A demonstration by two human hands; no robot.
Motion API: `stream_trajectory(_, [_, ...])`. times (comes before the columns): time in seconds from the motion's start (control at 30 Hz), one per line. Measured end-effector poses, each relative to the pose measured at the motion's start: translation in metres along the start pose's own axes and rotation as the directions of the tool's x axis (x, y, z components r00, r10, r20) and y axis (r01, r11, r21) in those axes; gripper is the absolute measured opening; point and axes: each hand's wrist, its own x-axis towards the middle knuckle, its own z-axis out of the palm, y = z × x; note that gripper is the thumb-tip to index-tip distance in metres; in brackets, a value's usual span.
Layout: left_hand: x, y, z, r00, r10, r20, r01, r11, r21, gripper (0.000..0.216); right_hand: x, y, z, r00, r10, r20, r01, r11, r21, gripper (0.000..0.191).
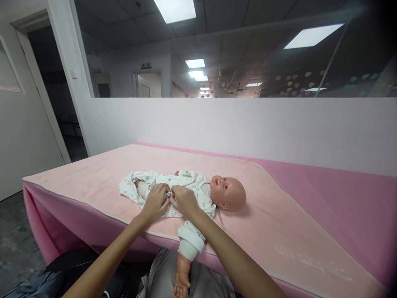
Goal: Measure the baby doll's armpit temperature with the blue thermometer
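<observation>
The baby doll [192, 194] has a smooth, slightly glossy plastic head; its romper [176, 182] is soft printed white cloth with ribbed cuffs. A matt, plush pink blanket [102, 174] covers the table's left end, over smoother, deeper pink cloth [341, 198] toward the right edge

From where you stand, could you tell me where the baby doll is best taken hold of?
Probably the torso, from the near table edge. The baby doll lies on its back, head to the right, so hands can slide under both sides of the romper, where the left hand and right hand rest. Its near arm dangles over the edge; avoid that.
</observation>
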Motion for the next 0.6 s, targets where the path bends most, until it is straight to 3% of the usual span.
stream_trajectory(0.6, [-0.0004, 0.0009, -0.0037, 0.998, -0.065, 0.016, 0.067, 0.992, -0.104, 0.011, -0.0016, -0.0006, 0.0001, 0.999, -0.010, -0.044, 0.010, 1.000, -0.013, 0.013])
